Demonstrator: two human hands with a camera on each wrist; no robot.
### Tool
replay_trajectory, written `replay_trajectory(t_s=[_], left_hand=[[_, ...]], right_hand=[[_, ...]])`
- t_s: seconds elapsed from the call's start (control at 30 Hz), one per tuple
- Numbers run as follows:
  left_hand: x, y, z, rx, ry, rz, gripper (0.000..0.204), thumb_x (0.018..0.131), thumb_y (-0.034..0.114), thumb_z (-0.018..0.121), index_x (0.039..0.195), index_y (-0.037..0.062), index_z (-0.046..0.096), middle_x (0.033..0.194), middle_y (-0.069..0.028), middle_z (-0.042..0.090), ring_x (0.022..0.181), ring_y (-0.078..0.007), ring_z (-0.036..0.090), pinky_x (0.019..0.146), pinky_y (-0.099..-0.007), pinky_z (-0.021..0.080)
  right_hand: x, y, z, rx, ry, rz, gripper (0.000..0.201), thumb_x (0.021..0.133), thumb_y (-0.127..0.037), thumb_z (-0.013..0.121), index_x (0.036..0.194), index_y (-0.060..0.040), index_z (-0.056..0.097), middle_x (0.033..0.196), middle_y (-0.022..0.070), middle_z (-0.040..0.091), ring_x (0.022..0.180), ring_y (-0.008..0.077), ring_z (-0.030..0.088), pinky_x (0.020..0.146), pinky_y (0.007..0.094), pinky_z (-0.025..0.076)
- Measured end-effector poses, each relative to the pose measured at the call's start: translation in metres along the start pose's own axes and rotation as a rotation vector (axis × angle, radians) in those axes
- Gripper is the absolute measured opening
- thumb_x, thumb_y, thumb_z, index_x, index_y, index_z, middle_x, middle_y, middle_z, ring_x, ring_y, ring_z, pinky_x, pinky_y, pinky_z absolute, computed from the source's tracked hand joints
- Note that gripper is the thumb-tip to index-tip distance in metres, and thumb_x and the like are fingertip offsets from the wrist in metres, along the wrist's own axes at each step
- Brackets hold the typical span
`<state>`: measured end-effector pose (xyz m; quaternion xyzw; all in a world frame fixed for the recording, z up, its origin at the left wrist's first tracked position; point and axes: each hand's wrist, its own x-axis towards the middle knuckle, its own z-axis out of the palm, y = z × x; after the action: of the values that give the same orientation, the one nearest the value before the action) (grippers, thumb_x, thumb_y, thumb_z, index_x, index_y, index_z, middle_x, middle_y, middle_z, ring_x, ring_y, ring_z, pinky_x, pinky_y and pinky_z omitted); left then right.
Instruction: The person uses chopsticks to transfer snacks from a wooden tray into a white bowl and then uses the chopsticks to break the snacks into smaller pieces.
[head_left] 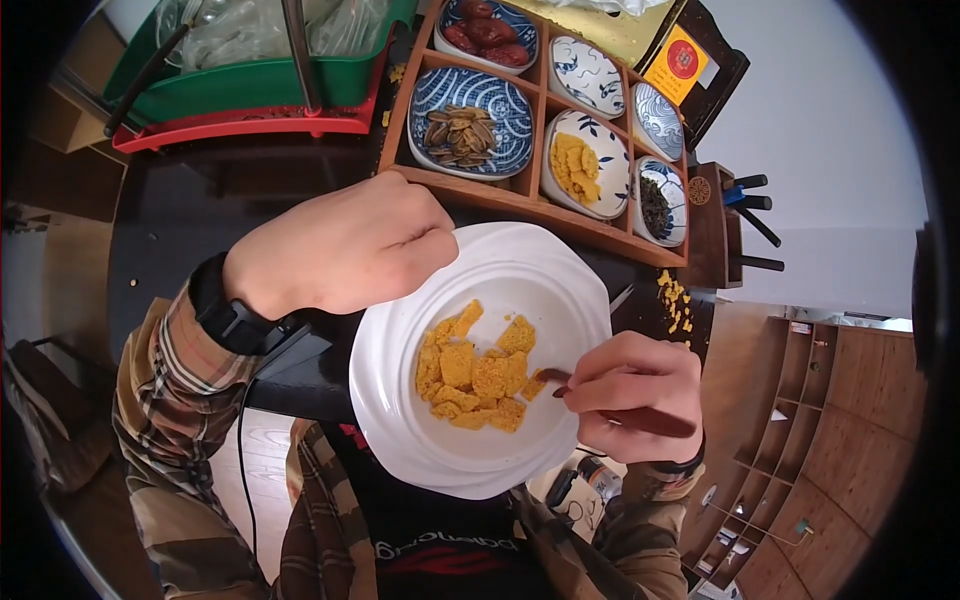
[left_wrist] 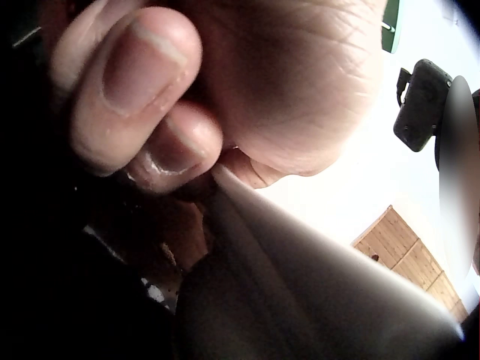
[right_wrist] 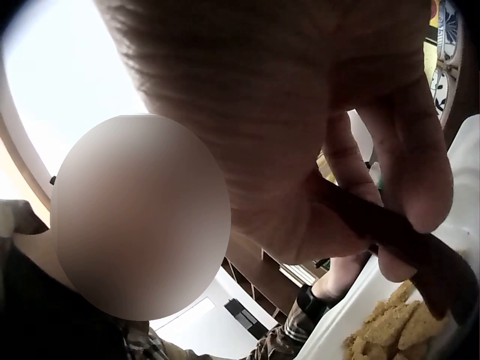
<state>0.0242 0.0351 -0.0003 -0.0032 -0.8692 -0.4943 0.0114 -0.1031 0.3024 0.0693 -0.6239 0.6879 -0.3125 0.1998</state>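
My left hand [head_left: 345, 245] grips the upper left rim of a white bowl [head_left: 385, 390]; the left wrist view shows curled fingertips [left_wrist: 142, 67] at the bowl's pale edge [left_wrist: 300, 262]. Crumbly yellow pieces [head_left: 475, 375] lie in the bowl. Over its right side, my right hand [head_left: 640, 395] holds a dark reddish-brown utensil [head_left: 650, 424] with a curved end. A small yellow piece [head_left: 534, 384] is right at that end. In the right wrist view the utensil [right_wrist: 390, 232] runs between thumb and fingers towards the yellow pieces [right_wrist: 397, 326]; I cannot tell its exact kind.
Beyond the bowl stands a wooden divided tray [head_left: 480, 190] with patterned dishes of red dates [head_left: 487, 32], seeds [head_left: 462, 136], yellow pieces [head_left: 575, 168] and dark leaves [head_left: 654, 207]. Yellow crumbs [head_left: 676, 300] lie on the dark table [head_left: 160, 220]. A green bin [head_left: 180, 95] stands back left.
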Motion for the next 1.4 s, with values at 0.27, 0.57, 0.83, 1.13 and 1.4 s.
replay_trajectory(t_s=[0.27,0.57,0.83,1.13,1.4], left_hand=[[0.001,0.006,-0.003,-0.016,-0.046,-0.08,0.032,0.089,0.016,0.049,0.085,-0.0119,0.063,0.075,-0.0293,0.06,0.07,-0.0426,0.062,0.065,-0.0414,0.048],[0.0,0.001,-0.002,0.013,-0.021,0.043,0.032,0.089,0.016,0.048,0.087,-0.0127,0.064,0.077,-0.0299,0.062,0.072,-0.0429,0.063,0.066,-0.0417,0.049],[-0.002,-0.004,0.0,0.026,0.006,0.071,0.031,0.088,0.015,0.049,0.09,-0.0121,0.065,0.079,-0.0295,0.063,0.073,-0.0436,0.063,0.066,-0.0416,0.049],[-0.001,-0.002,0.0,0.017,0.009,0.048,0.032,0.088,0.016,0.049,0.087,-0.0119,0.064,0.078,-0.0294,0.063,0.073,-0.0432,0.063,0.066,-0.0412,0.049],[0.0,0.0,-0.003,0.033,-0.017,0.066,0.032,0.089,0.016,0.049,0.088,-0.0121,0.065,0.077,-0.0296,0.063,0.07,-0.0422,0.064,0.065,-0.0413,0.05]], right_hand=[[0.001,0.001,0.004,0.023,0.05,-0.012,0.028,0.061,0.005,0.074,0.085,-0.0096,0.072,0.085,0.0035,0.067,0.061,0.019,0.065,0.054,0.0279,0.052],[0.001,0.004,0.008,0.055,0.006,-0.014,0.028,0.065,0.005,0.075,0.088,-0.0092,0.072,0.087,0.0038,0.067,0.063,0.0202,0.065,0.054,0.0281,0.052],[0.003,0.008,0.01,0.045,-0.04,-0.006,0.026,0.067,0.004,0.074,0.089,-0.0089,0.072,0.087,0.0035,0.067,0.063,0.0194,0.065,0.052,0.0284,0.052],[0.004,-0.003,0.0,0.003,-0.162,0.073,0.02,0.078,0.003,0.076,0.094,-0.0065,0.07,0.087,0.004,0.067,0.062,0.0195,0.066,0.052,0.0281,0.052],[0.003,0.0,-0.003,-0.037,-0.138,0.014,0.018,0.079,-0.005,0.082,0.092,-0.0042,0.07,0.087,0.0057,0.071,0.073,0.022,0.072,0.057,0.0289,0.058]])
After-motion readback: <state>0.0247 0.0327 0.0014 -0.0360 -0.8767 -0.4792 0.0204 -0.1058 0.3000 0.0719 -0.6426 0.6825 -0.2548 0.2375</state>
